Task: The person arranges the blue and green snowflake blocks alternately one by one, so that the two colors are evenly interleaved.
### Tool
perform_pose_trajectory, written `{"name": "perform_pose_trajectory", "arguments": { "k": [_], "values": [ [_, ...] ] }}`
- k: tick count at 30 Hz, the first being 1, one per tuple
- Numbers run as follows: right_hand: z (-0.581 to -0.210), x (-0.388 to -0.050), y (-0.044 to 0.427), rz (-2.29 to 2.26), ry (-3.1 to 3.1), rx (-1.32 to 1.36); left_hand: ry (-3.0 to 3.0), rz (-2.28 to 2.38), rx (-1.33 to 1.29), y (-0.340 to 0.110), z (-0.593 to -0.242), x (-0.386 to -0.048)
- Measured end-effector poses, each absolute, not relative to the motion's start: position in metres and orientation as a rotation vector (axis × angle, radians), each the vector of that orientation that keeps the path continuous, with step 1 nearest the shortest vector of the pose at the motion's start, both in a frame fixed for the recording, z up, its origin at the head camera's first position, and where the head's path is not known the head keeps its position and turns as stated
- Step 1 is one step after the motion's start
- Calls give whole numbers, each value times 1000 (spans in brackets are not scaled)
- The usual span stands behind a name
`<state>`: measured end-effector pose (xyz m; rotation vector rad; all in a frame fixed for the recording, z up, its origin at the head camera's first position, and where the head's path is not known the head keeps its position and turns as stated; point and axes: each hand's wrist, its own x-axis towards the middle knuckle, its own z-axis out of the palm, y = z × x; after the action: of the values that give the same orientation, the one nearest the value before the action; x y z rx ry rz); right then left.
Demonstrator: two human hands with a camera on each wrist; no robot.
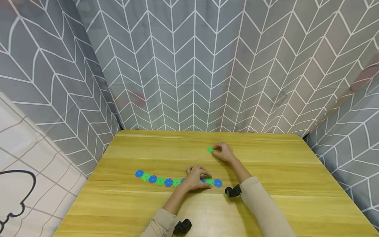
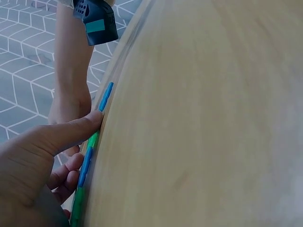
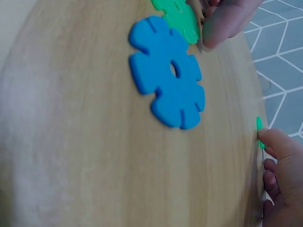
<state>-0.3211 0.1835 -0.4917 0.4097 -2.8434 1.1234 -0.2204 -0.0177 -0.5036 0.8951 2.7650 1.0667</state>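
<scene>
A curved row of alternating blue and green flower-shaped plastic discs lies flat on the table, part of it hidden under my left hand [image 1: 195,177]. Near the row's right end, the thumb and index finger of that hand hold a green flower disc [image 1: 209,181] at its edges. Just right of it is the last blue flower disc [image 1: 217,183], large in the right wrist view. Farther back, my right hand [image 1: 223,152] pinches a single green flower disc [image 1: 210,149] between thumb and fingers. In the right wrist view this disc [image 3: 259,131] appears edge-on at the fingertips.
The wooden table [image 1: 266,210] has a patterned grey curtain [image 1: 195,65] behind it and more curtain at both sides. The row's left end is a blue disc [image 1: 139,173]. A black wrist camera [image 1: 233,191] sits at the right cuff, another [image 1: 183,226] at the left.
</scene>
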Motion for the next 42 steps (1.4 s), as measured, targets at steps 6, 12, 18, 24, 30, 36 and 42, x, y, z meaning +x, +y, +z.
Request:
{"name": "perform_pose_trajectory", "arguments": {
  "k": [6,12,18,24,30,36,42],
  "values": [
    [-493,-322,184,1123,-2849,409,2775,1032,915,-14,-502,-220],
    [-494,-322,183,1134,-2838,399,2764,997,950,-4,-502,-220],
    [-495,-321,183,1136,-2821,397,2799,922,961,2,-502,-220],
    [-496,-321,182,1161,-2798,390,2799,945,956,4,-501,-219],
    [-496,-321,181,1177,-2772,391,2817,938,967,4,-502,-220],
    [-497,-320,180,1185,-2744,394,2824,951,977,4,-502,-220],
    [-499,-312,185,1257,-2697,406,2820,957,958,4,-503,-219]
  ]
}}
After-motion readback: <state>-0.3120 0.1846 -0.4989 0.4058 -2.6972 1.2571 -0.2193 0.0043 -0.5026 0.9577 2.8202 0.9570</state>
